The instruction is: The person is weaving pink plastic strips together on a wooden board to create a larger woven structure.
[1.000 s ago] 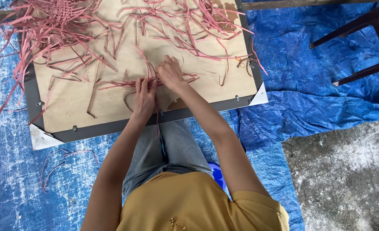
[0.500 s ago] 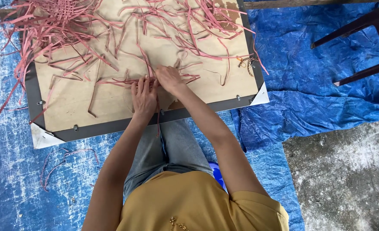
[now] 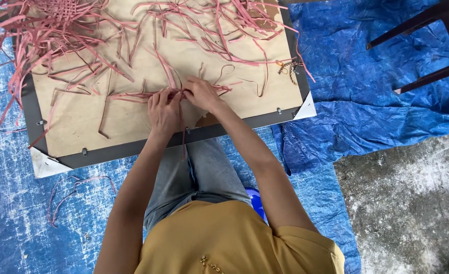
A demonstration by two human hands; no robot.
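Seen from above, a person seated on a blue tarpaulin (image 3: 346, 116) works flat pink strips (image 3: 133, 95) on a framed brown board (image 3: 72, 116) lying across the lap at frame centre. The left hand (image 3: 163, 111) rests palm-down, fingers curled and pinching the strips near the board's lower edge, apparently to pin them flat; the right hand (image 3: 201, 94) meets it fingertip to fingertip, pinching the same crossing. One strip hangs over the board's grey rim towards the knees. A woven pink mat (image 3: 57, 10) with long loose ends lies at upper left, more tangled strips at upper centre. Dark chair legs (image 3: 427, 45) cross the upper right; bare concrete (image 3: 407, 203) fills the lower right.
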